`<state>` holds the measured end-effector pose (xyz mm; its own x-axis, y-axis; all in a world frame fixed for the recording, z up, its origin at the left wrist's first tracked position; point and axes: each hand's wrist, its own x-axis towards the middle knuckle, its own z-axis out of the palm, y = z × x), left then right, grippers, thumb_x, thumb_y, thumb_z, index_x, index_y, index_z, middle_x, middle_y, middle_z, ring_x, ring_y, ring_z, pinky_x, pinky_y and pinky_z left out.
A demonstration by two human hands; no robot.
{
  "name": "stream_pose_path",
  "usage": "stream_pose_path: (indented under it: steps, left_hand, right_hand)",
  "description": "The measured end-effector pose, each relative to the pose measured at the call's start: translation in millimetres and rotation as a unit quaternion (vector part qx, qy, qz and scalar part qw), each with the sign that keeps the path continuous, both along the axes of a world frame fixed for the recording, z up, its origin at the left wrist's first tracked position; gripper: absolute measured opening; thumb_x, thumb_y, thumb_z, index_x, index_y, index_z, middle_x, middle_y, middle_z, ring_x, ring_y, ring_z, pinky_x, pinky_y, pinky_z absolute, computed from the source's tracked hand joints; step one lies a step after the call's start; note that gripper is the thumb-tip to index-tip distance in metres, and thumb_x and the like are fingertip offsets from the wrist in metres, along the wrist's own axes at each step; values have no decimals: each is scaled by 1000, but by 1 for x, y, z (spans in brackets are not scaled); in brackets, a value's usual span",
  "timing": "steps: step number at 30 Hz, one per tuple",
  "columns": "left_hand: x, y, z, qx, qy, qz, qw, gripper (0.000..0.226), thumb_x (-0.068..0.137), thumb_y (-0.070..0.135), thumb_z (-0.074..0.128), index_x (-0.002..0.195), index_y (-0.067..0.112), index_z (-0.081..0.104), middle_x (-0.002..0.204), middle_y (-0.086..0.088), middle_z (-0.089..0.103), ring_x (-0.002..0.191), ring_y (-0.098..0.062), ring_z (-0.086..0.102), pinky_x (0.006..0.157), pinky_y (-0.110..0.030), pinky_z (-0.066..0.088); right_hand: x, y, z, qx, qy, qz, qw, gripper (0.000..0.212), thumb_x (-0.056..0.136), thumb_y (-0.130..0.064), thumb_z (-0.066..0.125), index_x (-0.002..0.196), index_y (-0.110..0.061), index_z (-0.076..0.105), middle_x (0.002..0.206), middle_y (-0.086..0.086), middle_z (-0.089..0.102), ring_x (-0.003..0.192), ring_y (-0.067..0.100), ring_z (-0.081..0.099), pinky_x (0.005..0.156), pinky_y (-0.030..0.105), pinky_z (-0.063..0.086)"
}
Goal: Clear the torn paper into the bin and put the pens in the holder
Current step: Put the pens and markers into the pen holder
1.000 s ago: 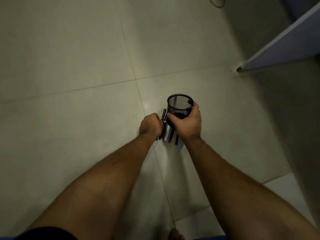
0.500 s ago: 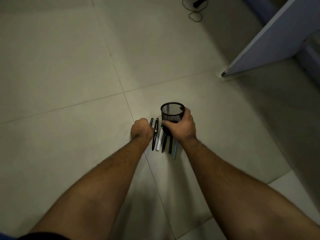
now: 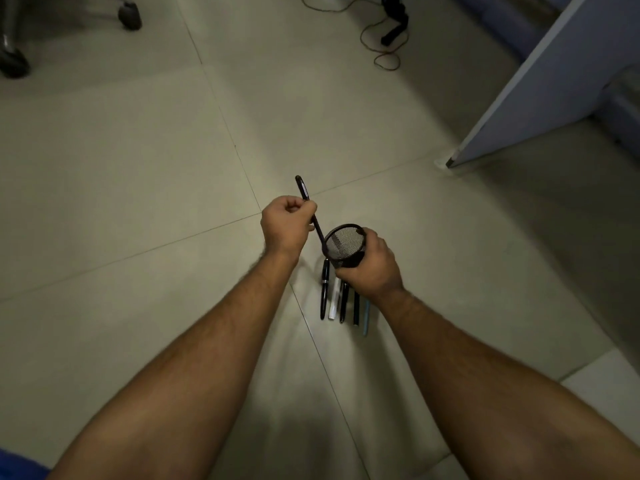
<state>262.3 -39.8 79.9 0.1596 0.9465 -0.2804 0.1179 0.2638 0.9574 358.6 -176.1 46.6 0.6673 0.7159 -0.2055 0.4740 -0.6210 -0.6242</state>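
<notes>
My right hand grips a black mesh pen holder, held tilted just above the tiled floor. My left hand pinches a black pen, which slants down to the holder's left rim. Under the holder, several pens lie side by side on the floor: black ones, a white one and a pale blue one at the right. No torn paper or bin is in view.
A blue-grey partition panel stands at the upper right. A brown cable and a black stand lie at the top centre. Chair castors show at the top left. The floor is pale tile.
My left hand has lifted one black pen off the floor and raised it beside the holder. The holder has tilted in my right hand. The camera has pitched up, showing more of the room.
</notes>
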Motion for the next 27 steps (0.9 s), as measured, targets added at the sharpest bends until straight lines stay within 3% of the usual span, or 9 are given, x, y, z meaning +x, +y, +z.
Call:
stream_pose_path:
  steps: [3, 7, 10, 13, 17, 21, 24, 27]
  left_hand:
    - [9, -5, 2, -9, -21, -48, 999, 9, 75, 6, 67, 82, 1, 69, 72, -14, 63, 62, -18, 62, 57, -25, 55]
    - [8, -25, -9, 91, 122, -201, 968, 7, 71, 17, 73, 78, 18, 75, 83, 3, 71, 77, -8, 64, 70, -21, 51]
    - [0, -32, -15, 131, 161, -158, 966, 7, 74, 21, 68, 73, 27, 72, 84, 5, 68, 80, -8, 62, 74, -22, 49]
    - [-9, -37, -42, 55, 209, -129, 968, 3, 75, 24, 64, 72, 24, 66, 74, 4, 67, 72, -18, 65, 71, -29, 55]
    - [-17, -63, -81, 5, 356, -245, 902, 20, 77, 29, 67, 93, 18, 68, 97, -6, 71, 88, -26, 65, 76, -31, 53]
    - [-11, -78, -88, 64, 424, -281, 858, 21, 83, 23, 62, 100, 10, 62, 101, -13, 67, 91, -32, 63, 69, -32, 47]
    - [-10, -74, -82, 49, 425, -251, 868, 21, 83, 23, 64, 100, 11, 64, 100, -10, 68, 89, -30, 63, 67, -28, 42]
    - [-12, -59, -65, 19, 343, -171, 924, 17, 77, 28, 69, 90, 16, 68, 90, -3, 70, 81, -23, 62, 69, -25, 43]
  right_hand:
    - [-2, 3, 5, 15, 1, 7, 1000, 86, 59, -36, 81, 135, -24, 44, 127, 4, 57, 119, 24, 53, 98, 39, 50]
    - [-2, 8, 12, 40, 51, -35, 997, 87, 54, -43, 78, 132, -28, 43, 121, -1, 60, 110, 21, 61, 90, 42, 56]
    - [5, 2, 11, 54, 68, -70, 994, 85, 56, -40, 81, 132, -28, 44, 124, -1, 61, 111, 20, 62, 92, 38, 55]
    - [13, -10, 4, 56, 56, -85, 993, 86, 56, -38, 85, 132, -26, 46, 126, -1, 61, 113, 20, 62, 94, 35, 53]
    - [20, -24, -4, 58, 62, -86, 993, 87, 55, -40, 85, 131, -24, 48, 125, 0, 61, 111, 21, 61, 94, 37, 54]
    - [21, -30, -8, 67, 89, -85, 990, 86, 57, -30, 89, 132, -22, 47, 126, 1, 61, 109, 17, 61, 93, 30, 52]
    - [18, -29, -6, 72, 113, -94, 987, 85, 59, -25, 90, 131, -21, 47, 125, 0, 62, 103, 12, 59, 88, 23, 49]
    - [14, -24, -3, 71, 125, -96, 985, 87, 57, -25, 91, 132, -22, 46, 125, 1, 62, 106, 15, 60, 89, 24, 50]
